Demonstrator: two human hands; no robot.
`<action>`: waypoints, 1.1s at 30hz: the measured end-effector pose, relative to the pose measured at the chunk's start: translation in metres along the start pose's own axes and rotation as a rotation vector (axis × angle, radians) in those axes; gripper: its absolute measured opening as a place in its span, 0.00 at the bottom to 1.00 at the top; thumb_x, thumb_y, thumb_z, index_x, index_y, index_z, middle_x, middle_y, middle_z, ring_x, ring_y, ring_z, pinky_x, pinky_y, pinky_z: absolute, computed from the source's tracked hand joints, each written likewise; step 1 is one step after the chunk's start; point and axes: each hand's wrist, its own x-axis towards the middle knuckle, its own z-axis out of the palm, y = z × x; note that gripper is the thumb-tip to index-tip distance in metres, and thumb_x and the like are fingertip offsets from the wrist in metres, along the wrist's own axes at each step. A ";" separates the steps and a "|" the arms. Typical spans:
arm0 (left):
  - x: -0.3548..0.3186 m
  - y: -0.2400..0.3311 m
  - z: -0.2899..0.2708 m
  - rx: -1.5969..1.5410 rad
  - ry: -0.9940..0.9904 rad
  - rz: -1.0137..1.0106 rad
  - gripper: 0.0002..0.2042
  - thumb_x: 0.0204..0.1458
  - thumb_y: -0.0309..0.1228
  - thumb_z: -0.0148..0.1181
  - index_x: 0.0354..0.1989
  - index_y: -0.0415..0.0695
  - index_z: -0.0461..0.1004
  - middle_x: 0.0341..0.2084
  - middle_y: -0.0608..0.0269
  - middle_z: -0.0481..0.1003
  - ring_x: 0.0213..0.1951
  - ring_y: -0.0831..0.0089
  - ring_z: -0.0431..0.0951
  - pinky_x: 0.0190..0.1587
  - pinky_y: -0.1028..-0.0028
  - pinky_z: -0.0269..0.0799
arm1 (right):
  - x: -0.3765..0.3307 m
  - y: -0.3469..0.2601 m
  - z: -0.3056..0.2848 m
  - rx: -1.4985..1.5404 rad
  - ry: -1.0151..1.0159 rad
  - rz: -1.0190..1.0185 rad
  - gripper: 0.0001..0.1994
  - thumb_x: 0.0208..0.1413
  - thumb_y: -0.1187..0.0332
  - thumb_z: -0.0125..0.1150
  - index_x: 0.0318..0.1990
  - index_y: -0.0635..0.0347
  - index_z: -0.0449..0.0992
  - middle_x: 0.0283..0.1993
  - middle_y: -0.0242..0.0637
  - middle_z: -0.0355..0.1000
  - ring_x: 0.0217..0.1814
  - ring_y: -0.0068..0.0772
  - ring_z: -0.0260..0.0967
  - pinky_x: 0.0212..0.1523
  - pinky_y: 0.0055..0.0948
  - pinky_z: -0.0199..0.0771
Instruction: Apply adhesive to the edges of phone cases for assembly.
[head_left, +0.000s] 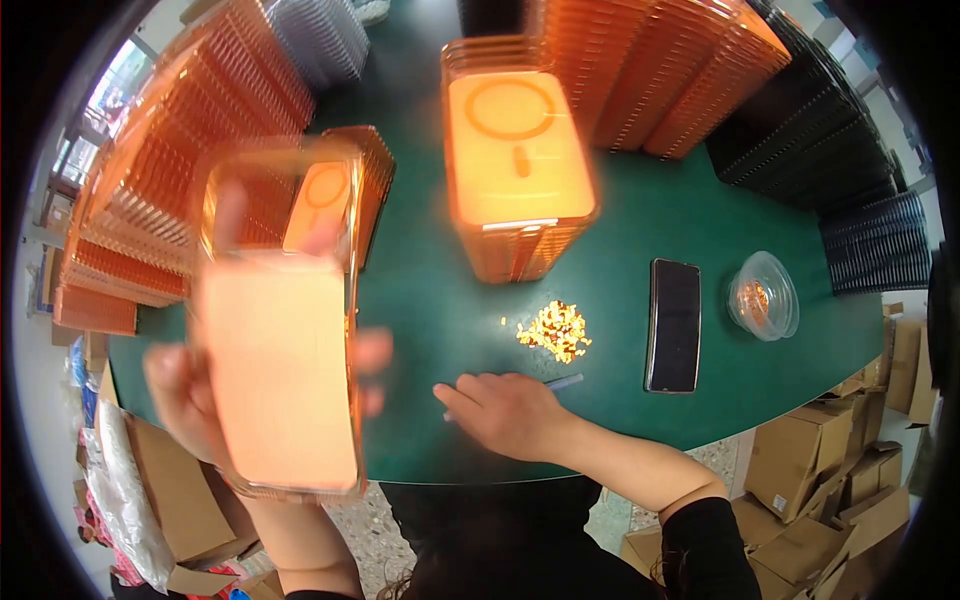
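Holding an orange phone case [280, 370] up at lower left of the frame, left hand [190, 400] wrapped round its edges, fingertips [372, 352] showing on the case's right side; blurred, lifted off the green table [420, 300]. Resting at lower centre, right hand [505, 412] palm down on the table, fingers together and curled over a thin grey stick [562, 382], whose tip pokes out to the right; cannot tell whether pinched or merely covered. Lying just above that hand, a small heap of orange bits [556, 330]. Standing at upper centre, a stack of orange cases [518, 165] with a ring mark on top. Leaning at upper left and upper right, long rows of orange cases [150, 200]; at far right, rows of black cases [840, 170]. Lying right of centre, a dark phone [674, 325], and beside it a clear bowl [764, 296] with orange bits. Piled at lower right, cardboard boxes [830, 470].
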 end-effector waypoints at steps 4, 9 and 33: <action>-0.090 -0.050 -0.062 0.024 0.270 -0.146 0.48 0.61 0.44 0.62 0.82 0.60 0.33 0.75 0.32 0.51 0.54 0.23 0.76 0.50 0.33 0.80 | -0.007 -0.009 -0.049 -0.039 -0.042 0.242 0.15 0.54 0.70 0.69 0.49 0.56 0.81 0.36 0.33 0.73 0.34 0.35 0.78 0.32 0.33 0.79; -0.144 -0.077 -0.090 0.145 0.318 -0.231 0.43 0.62 0.35 0.64 0.81 0.48 0.44 0.70 0.39 0.65 0.65 0.44 0.74 0.63 0.59 0.72 | 0.016 0.031 -0.069 0.167 0.104 0.493 0.08 0.61 0.79 0.63 0.46 0.67 0.82 0.39 0.42 0.75 0.35 0.37 0.78 0.36 0.33 0.78; -0.102 -0.095 -0.082 1.657 0.212 0.058 0.04 0.61 0.26 0.61 0.41 0.42 0.80 0.29 0.57 0.75 0.31 0.55 0.78 0.34 0.61 0.73 | 0.045 0.033 -0.055 0.017 -0.106 0.497 0.05 0.60 0.76 0.67 0.40 0.69 0.79 0.38 0.43 0.74 0.36 0.44 0.75 0.40 0.35 0.74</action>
